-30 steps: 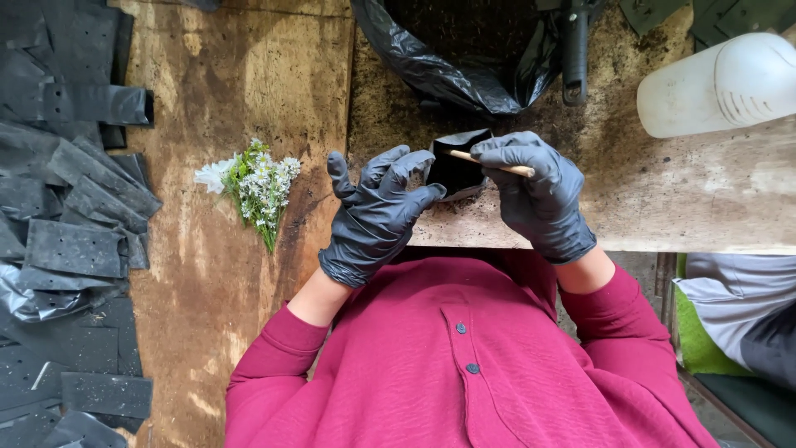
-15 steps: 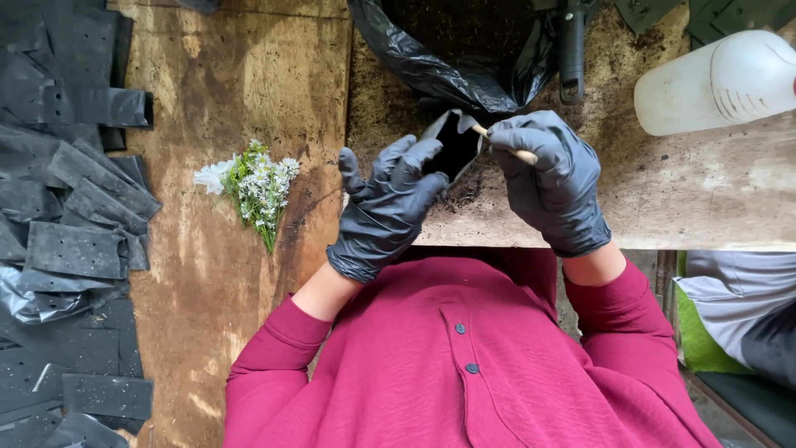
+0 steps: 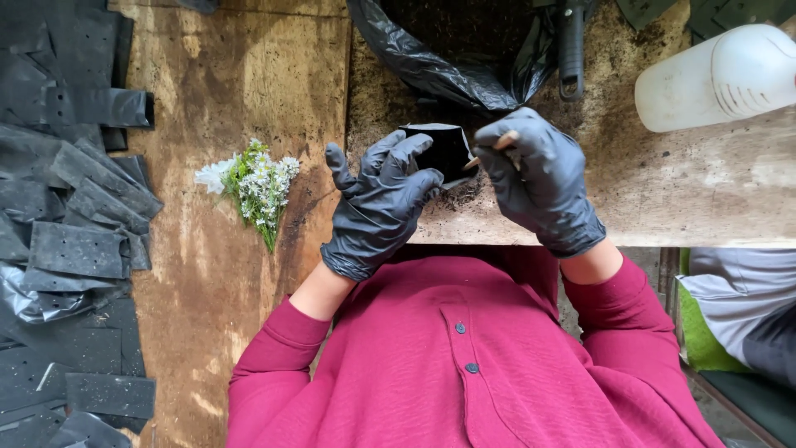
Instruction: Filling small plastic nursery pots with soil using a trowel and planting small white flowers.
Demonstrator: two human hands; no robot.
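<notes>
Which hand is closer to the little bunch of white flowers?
Left. The left hand in its black glove is just to the side of the bunch of white flowers; the right hand is farther away, beyond the small black bag.

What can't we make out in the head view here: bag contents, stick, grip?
- Small black bag: inside is dark; contents unreadable.
- Wooden stick: mostly hidden by the right hand; length unclear.
- Left hand: fingertips hide its grip on the bag.
- White bottle: cut off by the right edge.
</notes>
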